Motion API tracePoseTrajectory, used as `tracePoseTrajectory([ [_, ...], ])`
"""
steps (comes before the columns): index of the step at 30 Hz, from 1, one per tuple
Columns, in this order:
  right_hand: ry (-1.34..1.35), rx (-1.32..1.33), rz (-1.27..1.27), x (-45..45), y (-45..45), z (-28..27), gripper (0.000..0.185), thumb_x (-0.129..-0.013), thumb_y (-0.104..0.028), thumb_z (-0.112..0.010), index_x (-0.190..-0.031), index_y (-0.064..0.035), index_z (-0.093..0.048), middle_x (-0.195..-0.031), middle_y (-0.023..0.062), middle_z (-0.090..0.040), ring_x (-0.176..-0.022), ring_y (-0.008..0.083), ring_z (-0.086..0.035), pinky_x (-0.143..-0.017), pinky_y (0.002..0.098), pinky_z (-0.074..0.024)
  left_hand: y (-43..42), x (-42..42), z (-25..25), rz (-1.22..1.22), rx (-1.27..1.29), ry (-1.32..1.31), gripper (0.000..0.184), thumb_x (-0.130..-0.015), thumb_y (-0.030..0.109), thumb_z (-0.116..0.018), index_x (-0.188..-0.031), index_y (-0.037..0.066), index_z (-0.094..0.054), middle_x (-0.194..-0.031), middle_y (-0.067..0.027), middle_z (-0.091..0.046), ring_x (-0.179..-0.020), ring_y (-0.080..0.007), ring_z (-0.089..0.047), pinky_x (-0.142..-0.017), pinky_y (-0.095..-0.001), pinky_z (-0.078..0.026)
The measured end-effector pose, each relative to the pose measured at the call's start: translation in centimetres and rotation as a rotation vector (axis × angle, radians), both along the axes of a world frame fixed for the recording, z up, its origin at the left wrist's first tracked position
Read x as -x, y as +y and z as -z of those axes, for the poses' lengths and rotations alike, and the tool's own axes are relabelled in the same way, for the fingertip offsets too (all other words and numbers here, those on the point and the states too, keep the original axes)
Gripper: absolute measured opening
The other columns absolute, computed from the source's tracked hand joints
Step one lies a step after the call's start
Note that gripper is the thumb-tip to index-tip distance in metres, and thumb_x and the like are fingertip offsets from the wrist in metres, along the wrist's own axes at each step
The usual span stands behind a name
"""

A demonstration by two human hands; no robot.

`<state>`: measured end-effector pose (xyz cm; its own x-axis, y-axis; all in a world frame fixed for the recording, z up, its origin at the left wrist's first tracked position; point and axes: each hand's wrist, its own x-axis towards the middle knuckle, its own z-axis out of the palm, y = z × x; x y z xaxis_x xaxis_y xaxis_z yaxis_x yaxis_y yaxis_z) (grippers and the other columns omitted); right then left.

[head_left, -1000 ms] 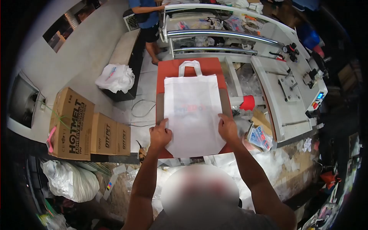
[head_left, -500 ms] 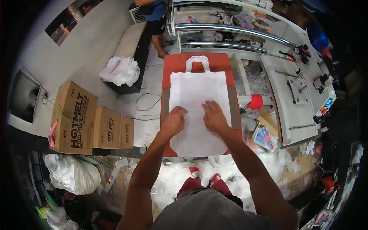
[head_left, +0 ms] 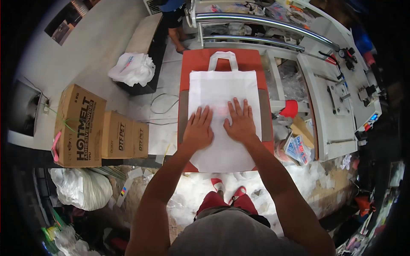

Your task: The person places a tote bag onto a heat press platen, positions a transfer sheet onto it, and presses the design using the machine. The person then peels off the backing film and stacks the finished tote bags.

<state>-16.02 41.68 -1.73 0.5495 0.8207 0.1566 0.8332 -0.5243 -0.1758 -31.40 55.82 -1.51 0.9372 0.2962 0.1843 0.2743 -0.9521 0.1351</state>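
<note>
A white fabric tote bag [head_left: 222, 89] lies flat on a red pad [head_left: 185, 64], its loop handle pointing away from me. A faint pinkish patch shows near the middle of the bag. My left hand [head_left: 198, 130] rests flat on the bag's left half, fingers stretched out. On the right half lies my right hand [head_left: 241, 121], also flat, with its fingers spread and the thumb out to the side. Neither hand grips anything. Part of the bag's surface is hidden under both palms. Grey-brown strips [head_left: 265, 115] show on either side of the bag.
Cardboard boxes [head_left: 81, 128] stand at the left, near a pile of white bags [head_left: 132, 70] on a bench. The press machine [head_left: 337, 94] with metal rollers [head_left: 265, 19] fills the right and back. A person [head_left: 173, 19] stands at the far end.
My fingers have gone from bent to stretched out, and both palms now lie flat on the bag. The hands are slightly farther apart. The camera view has shifted a little.
</note>
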Motion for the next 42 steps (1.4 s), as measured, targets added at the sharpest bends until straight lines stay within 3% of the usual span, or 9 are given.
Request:
tracePoseTrajectory([
  [5,-0.017,0.044,0.016,0.1,-0.1,0.0,0.067,-0.091,-0.039,-0.041,-0.151,-0.0097,-0.027,-0.159,0.0124,-0.017,-0.145,0.0424,-0.010,-0.119,0.0495,-0.0101,0.3,5.7,-0.5,0.040,0.032,0.024,0.065,-0.083,0.020,-0.053,-0.143,0.001,-0.036,-0.151,-0.0152,-0.035,-0.139,-0.0333,-0.034,-0.114,-0.0462,-0.027],
  [10,-0.006,0.090,0.026,0.3,0.0,-0.2,0.068,-0.092,-0.040,-0.038,-0.152,-0.0101,-0.025,-0.160,0.0115,-0.016,-0.146,0.0414,-0.009,-0.119,0.0491,-0.0093,1.9,5.4,-3.8,0.107,0.345,0.050,0.047,-0.076,0.016,-0.069,-0.119,0.005,-0.056,-0.135,-0.0133,-0.048,-0.126,-0.0303,-0.048,-0.096,-0.0442,-0.048],
  [13,-0.018,0.116,0.037,0.3,0.1,0.0,0.069,-0.092,-0.041,-0.036,-0.152,-0.0107,-0.023,-0.160,0.0111,-0.015,-0.146,0.0409,-0.008,-0.119,0.0488,-0.0092,1.9,3.4,-6.1,0.070,0.281,0.229,0.040,-0.075,0.023,-0.075,-0.109,0.008,-0.062,-0.126,-0.0130,-0.052,-0.113,-0.0324,-0.056,-0.090,-0.0392,-0.051],
  [18,0.001,0.120,0.047,0.5,0.4,-0.4,0.070,-0.091,-0.042,-0.038,-0.153,-0.0114,-0.022,-0.160,0.0107,-0.014,-0.146,0.0406,-0.007,-0.120,0.0484,-0.0082,2.8,0.2,-4.8,0.110,0.179,0.322,0.036,-0.069,0.020,-0.077,-0.101,0.008,-0.065,-0.114,-0.0119,-0.054,-0.109,-0.0306,-0.054,-0.087,-0.0411,-0.052],
  [23,-0.019,0.056,-0.057,2.4,0.0,1.0,0.060,-0.094,-0.034,-0.041,-0.148,-0.0082,-0.035,-0.158,0.0134,-0.022,-0.144,0.0430,-0.014,-0.117,0.0533,-0.0140,2.6,-0.2,-5.3,0.105,0.197,0.339,0.030,-0.067,0.018,-0.077,-0.093,0.008,-0.067,-0.113,-0.0106,-0.054,-0.110,-0.0292,-0.053,-0.087,-0.0430,-0.053],
  [27,0.038,-0.002,-0.252,4.4,-3.2,0.0,0.058,-0.095,-0.043,-0.045,-0.146,-0.0135,-0.040,-0.156,0.0141,-0.025,-0.143,0.0450,-0.018,-0.116,0.0545,-0.0165,2.5,1.7,-3.3,0.122,0.319,0.196,0.013,-0.075,0.015,-0.073,-0.084,0.007,-0.068,-0.117,-0.0104,-0.054,-0.112,-0.0318,-0.053,-0.092,-0.0405,-0.049],
  [30,0.033,0.007,-0.199,3.5,-4.9,-0.7,0.062,-0.095,-0.049,-0.046,-0.147,-0.0162,-0.038,-0.156,0.0135,-0.025,-0.144,0.0422,-0.017,-0.117,0.0525,-0.0162,2.4,3.2,-2.1,0.153,0.342,0.082,0.005,-0.080,0.009,-0.067,-0.084,0.006,-0.067,-0.120,-0.0103,-0.054,-0.115,-0.0306,-0.053,-0.094,-0.0392,-0.048],
  [35,0.045,0.059,-0.117,-0.2,-8.7,-1.4,0.067,-0.093,-0.047,-0.051,-0.147,-0.0105,-0.035,-0.155,0.0146,-0.026,-0.144,0.0402,-0.018,-0.116,0.0515,-0.0201,3.0,4.5,-1.1,0.161,0.404,-0.032,0.010,-0.078,0.008,-0.070,-0.085,0.003,-0.064,-0.122,-0.0107,-0.054,-0.123,-0.0324,-0.051,-0.094,-0.0394,-0.048],
  [42,-0.023,0.017,-0.143,-1.0,-9.1,-1.4,0.067,-0.087,-0.041,-0.057,-0.143,-0.0083,-0.040,-0.152,0.0148,-0.032,-0.141,0.0386,-0.028,-0.113,0.0527,-0.0266,2.7,4.9,-3.9,0.077,0.325,0.010,0.019,-0.075,0.005,-0.068,-0.093,0.004,-0.061,-0.119,-0.0112,-0.055,-0.112,-0.0331,-0.055,-0.093,-0.0401,-0.047],
])
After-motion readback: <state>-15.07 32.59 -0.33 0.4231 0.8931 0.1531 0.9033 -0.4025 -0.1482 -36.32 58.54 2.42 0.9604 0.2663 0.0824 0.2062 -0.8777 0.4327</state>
